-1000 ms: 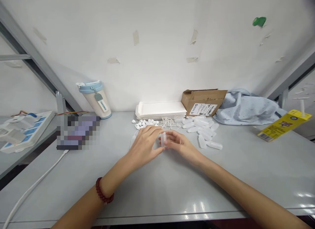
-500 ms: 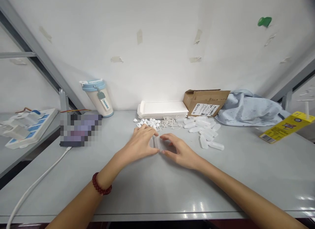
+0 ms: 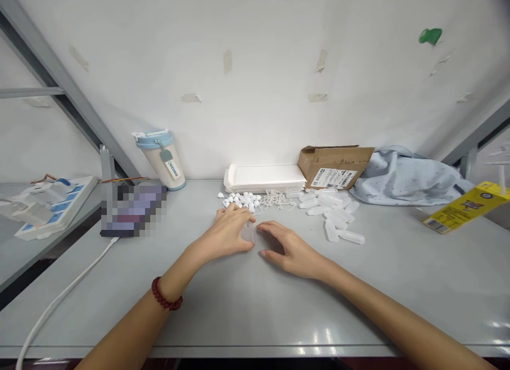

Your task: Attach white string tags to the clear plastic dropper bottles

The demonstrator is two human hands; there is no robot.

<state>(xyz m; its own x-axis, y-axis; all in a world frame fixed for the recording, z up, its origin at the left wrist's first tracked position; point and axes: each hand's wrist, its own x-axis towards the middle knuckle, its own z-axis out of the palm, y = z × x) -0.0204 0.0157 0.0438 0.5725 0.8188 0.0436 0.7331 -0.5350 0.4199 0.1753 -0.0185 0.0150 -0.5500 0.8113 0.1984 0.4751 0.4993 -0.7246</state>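
Translucent plastic tubes (image 3: 249,232) sit on the grey table between my hands, partly hidden by my left hand; how many there are I cannot tell. My left hand (image 3: 228,233), with a red beaded bracelet at its wrist, curves around them, fingers at the far end and thumb at the near end. A short gap to the right separates my right hand (image 3: 292,252), which rests on its side with thumb and fingers apart and nothing between them. Small white caps (image 3: 245,200) lie just beyond my left hand. White strings (image 3: 276,199) are heaped next to them.
More translucent tubes (image 3: 332,205) are piled at right. Behind stand stacked white trays (image 3: 266,177), a cardboard box (image 3: 340,163) and light blue cloth (image 3: 410,179). A yellow carton (image 3: 464,208) is far right. At left are a tumbler (image 3: 163,160), phone (image 3: 133,211) with white cable, and power strip (image 3: 59,208).
My left hand and the tubes have shifted slightly left. My right hand has drawn a little away, its thumb and fingertips wider apart. The view has moved slightly.
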